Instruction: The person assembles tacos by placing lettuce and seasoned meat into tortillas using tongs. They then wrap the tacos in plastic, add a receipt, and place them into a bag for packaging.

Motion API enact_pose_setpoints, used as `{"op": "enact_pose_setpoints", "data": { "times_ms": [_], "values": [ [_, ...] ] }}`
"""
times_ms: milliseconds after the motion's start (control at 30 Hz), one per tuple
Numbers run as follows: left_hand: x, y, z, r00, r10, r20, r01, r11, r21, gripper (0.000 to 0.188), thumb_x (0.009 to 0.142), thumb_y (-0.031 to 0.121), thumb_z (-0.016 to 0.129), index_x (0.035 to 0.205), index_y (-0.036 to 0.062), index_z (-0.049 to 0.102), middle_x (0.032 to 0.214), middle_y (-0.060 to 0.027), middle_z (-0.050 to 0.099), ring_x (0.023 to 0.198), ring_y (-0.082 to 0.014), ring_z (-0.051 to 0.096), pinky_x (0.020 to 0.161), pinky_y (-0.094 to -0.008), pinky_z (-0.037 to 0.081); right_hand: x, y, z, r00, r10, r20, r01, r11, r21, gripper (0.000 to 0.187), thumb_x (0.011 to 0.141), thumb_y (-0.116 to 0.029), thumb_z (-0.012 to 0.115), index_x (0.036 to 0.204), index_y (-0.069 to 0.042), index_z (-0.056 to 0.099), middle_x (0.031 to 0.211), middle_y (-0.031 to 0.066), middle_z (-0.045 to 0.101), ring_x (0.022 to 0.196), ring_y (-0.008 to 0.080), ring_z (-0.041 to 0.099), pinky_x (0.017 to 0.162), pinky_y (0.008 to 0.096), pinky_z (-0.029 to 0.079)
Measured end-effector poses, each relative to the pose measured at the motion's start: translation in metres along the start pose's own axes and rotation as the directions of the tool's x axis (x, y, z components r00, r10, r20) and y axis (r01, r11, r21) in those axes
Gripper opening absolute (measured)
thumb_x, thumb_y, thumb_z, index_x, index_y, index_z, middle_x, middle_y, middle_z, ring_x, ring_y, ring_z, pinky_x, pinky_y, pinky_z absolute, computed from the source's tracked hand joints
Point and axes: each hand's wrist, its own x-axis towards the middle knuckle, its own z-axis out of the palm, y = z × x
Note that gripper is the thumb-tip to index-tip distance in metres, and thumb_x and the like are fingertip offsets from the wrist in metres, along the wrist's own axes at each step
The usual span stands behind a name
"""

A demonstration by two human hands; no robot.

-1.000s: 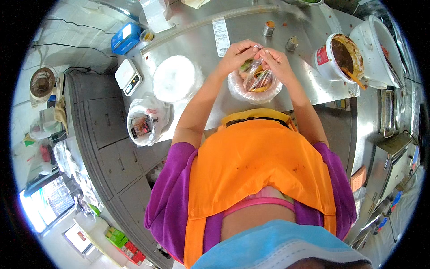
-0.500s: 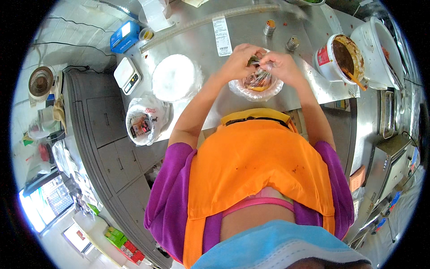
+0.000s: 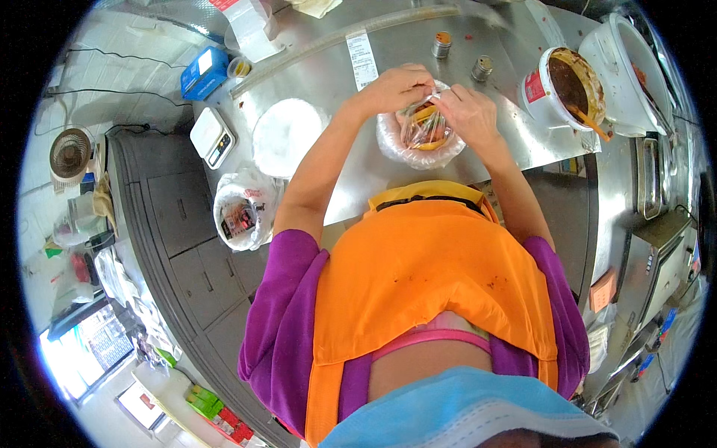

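In front of me on the steel counter sits a round bowl [image 3: 409, 154] lined with clear plastic bag film. Brown and yellowish food [image 3: 426, 131] shows through the film inside it. My left hand [image 3: 399, 88] pinches the gathered plastic bag at the bowl's far side, fingers closed. Close beside it, at the far right of the bowl, my right hand [image 3: 469, 113] also has closed fingers gripping the same bag. The fingertips of both hands nearly meet, and the bit of film between them is partly hidden.
Left of the bowl stand a stack of white film-covered bowls [image 3: 287, 138], a white scale [image 3: 213, 138] and a bagged container [image 3: 243, 213]. Beyond lie a paper receipt [image 3: 362, 60] and two small shaker jars [image 3: 442, 45]. A sauce bucket [image 3: 544, 93] with a wooden-handled tool stands right.
My hands have shifted slightly apart, the right one moving down over the bowl's far right. The film is now drawn more smoothly across the food, which shows more.
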Motion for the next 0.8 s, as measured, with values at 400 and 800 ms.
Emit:
{"op": "enact_pose_setpoints", "data": {
  "times_ms": [400,800],
  "values": [
    [-0.023,-0.038,-0.001,0.980,0.072,-0.183,-0.038,0.982,0.184,0.014,0.091,0.014,0.056,0.088,0.0008,0.058,0.082,-0.0120,0.056,0.079,-0.0300,0.056,0.070,-0.0373,0.046,-0.050,0.000,0.008,0.973,0.069,0.221,-0.140,0.935,0.325,0.028,0.090,-0.027,0.058,0.071,-0.008,0.053,0.067,0.0118,0.058,0.057,0.0325,0.059,0.049,0.0425,0.043],
    [-0.026,-0.038,0.001,0.968,-0.148,-0.202,0.141,0.989,-0.051,0.016,0.089,0.016,0.056,0.086,0.0006,0.057,0.085,-0.0085,0.055,0.079,-0.0248,0.053,0.073,-0.0326,0.044,-0.019,-0.011,0.009,0.963,0.213,0.164,-0.259,0.568,0.781,0.020,0.095,-0.019,0.054,0.090,-0.001,0.063,0.083,0.0083,0.066,0.073,0.0182,0.061,0.069,0.0298,0.049]
  ]
}}
